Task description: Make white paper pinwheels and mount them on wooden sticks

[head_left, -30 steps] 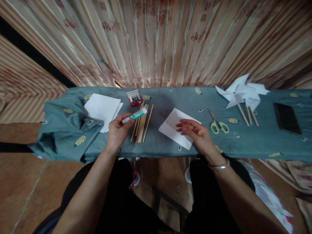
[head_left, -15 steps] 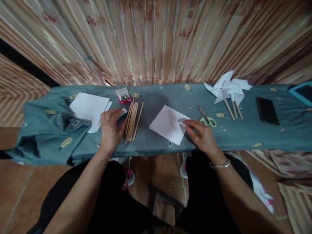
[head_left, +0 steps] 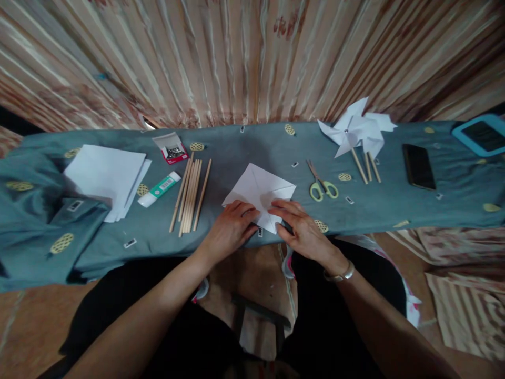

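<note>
A white square sheet of paper (head_left: pixel 256 181) with crease or cut lines running from its corners lies on the cloth in front of me. My left hand (head_left: pixel 233 230) grips its near left edge, fingers bunched on top and thumb beside them. On the near right edge, my right hand (head_left: pixel 302 227) has its fingers over the paper and its thumb lower down, holding that side. The fingertips of both hands are close to each other. Left of the sheet lie several thin wooden sticks (head_left: pixel 192 195) and a green and white glue stick (head_left: pixel 160 189).
Scissors (head_left: pixel 321 187) with green handles lie right of the sheet. Beyond them are paper pinwheels (head_left: pixel 353 129) on sticks, a dark phone (head_left: pixel 418 166) and a blue-framed tablet (head_left: pixel 483 136). A red and white box of pins (head_left: pixel 172 150) and a paper stack (head_left: pixel 104 176) are at left.
My left hand has let go of the glue stick, now lying left of the sticks, and moved right onto the paper. My right hand has shifted along the sheet's right side. The view has turned slightly.
</note>
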The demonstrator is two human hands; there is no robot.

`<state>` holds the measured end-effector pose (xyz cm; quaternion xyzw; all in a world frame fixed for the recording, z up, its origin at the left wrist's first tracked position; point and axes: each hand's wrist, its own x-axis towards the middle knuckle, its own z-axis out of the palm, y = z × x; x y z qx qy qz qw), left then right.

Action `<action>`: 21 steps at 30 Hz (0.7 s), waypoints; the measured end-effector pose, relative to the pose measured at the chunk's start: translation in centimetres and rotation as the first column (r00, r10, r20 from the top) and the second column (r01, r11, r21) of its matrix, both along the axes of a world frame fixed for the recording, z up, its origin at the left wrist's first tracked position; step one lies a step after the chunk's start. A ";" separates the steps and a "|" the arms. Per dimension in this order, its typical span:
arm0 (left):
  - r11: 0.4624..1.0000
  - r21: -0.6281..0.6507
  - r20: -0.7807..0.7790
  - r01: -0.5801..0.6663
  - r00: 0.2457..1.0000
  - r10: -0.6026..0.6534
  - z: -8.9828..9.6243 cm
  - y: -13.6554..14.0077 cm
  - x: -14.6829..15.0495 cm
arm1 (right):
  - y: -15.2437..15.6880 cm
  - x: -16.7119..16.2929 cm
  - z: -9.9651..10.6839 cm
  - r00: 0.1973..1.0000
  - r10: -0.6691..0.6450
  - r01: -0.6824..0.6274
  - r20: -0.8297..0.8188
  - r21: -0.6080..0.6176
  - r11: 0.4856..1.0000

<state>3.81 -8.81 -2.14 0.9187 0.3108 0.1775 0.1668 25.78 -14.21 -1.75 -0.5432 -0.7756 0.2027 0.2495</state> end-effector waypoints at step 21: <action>0.996 -0.025 0.139 -0.091 0.986 0.094 -0.8 0.5 0.4 | 2.4 -1.5 -1.2 0.906 -0.225 0.218 -0.358 -0.062 0.974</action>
